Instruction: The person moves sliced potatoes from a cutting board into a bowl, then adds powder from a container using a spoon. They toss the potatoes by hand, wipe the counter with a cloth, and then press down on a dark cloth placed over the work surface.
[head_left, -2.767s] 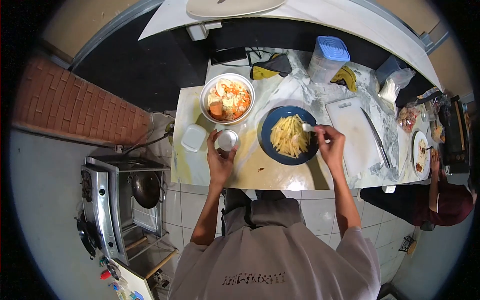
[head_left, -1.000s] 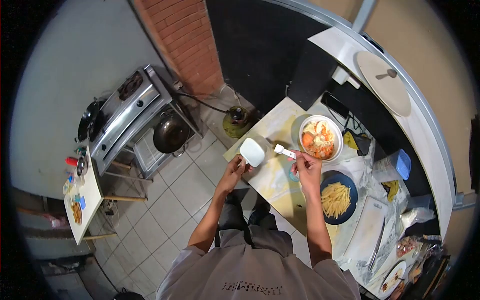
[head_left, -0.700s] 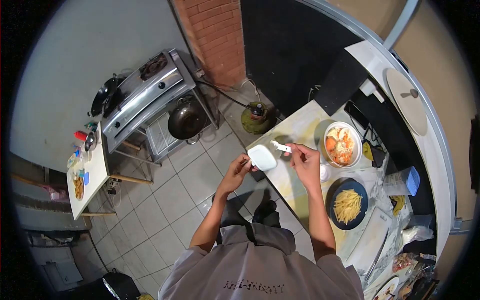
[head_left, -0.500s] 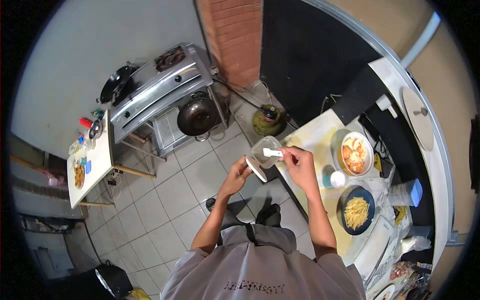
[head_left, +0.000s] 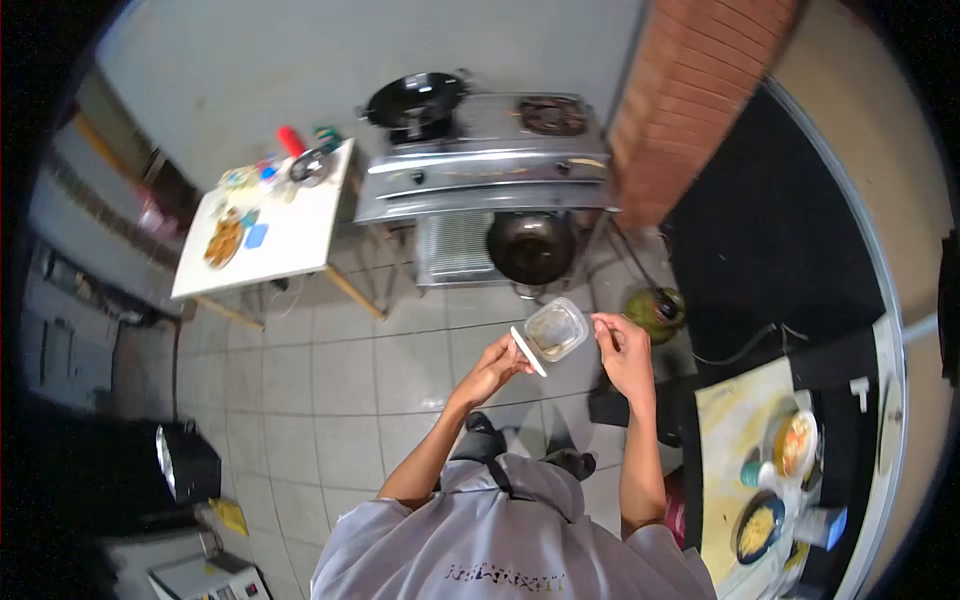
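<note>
My left hand (head_left: pixel 497 370) is closed on a white lid (head_left: pixel 528 352), which is tilted on its edge. Right beside the lid, above the floor, is a small clear container (head_left: pixel 558 327) with its open top facing up and a little pale stuff inside; whether my left fingers also hold it is hidden. My right hand (head_left: pixel 623 355) is in a pinch at the container's right rim, and what its fingertips hold is too small to tell. The white scoop cannot be made out.
Ahead stands a steel stove (head_left: pixel 485 180) with a black wok (head_left: pixel 415 105) on top and another pan (head_left: pixel 532 247) below. A white table (head_left: pixel 290 235) is at the left. At the right, a counter (head_left: pixel 725 420) holds a bowl (head_left: pixel 795 445) and a dark plate of fries (head_left: pixel 759 528).
The view has turned to the right-hand counter's left, toward the stove and white table. The white scoop, seen before in my right hand over the container, no longer shows.
</note>
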